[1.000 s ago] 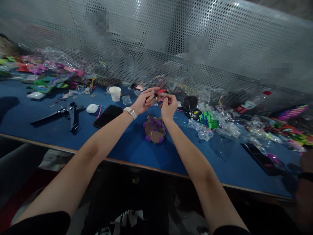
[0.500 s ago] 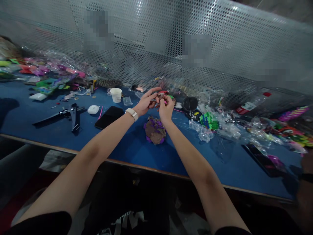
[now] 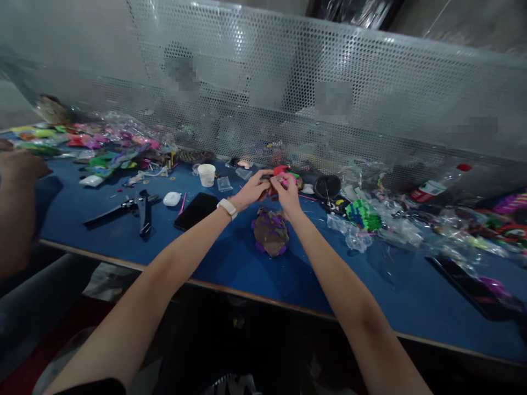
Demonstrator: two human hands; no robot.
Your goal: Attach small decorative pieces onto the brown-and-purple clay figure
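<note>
My left hand (image 3: 254,192), with a white band (image 3: 227,208) on its wrist, meets my right hand (image 3: 289,198) above the middle of the table. Both have their fingers drawn together, the fingertips touching around something small that they mostly hide; I cannot make it out. Just below my hands, a lumpy brown piece with purple patches (image 3: 270,234), like modelling clay, rests on the blue tabletop (image 3: 230,258). Behind my fingers lie a red piece (image 3: 280,169) and other coloured bits.
To the left are a black phone (image 3: 196,210), a white case (image 3: 172,198), dark pliers-like cutters (image 3: 142,213) and a paper cup (image 3: 206,175). Plastic wrappers (image 3: 354,236), another phone (image 3: 467,286) and a bottle (image 3: 440,184) are right. A co-worker's arm (image 3: 16,203) enters at left.
My left fingers, partly stretched out before, have curled in toward the right fingertips. A co-worker's arm has come in at the left. The whole view has shifted slightly.
</note>
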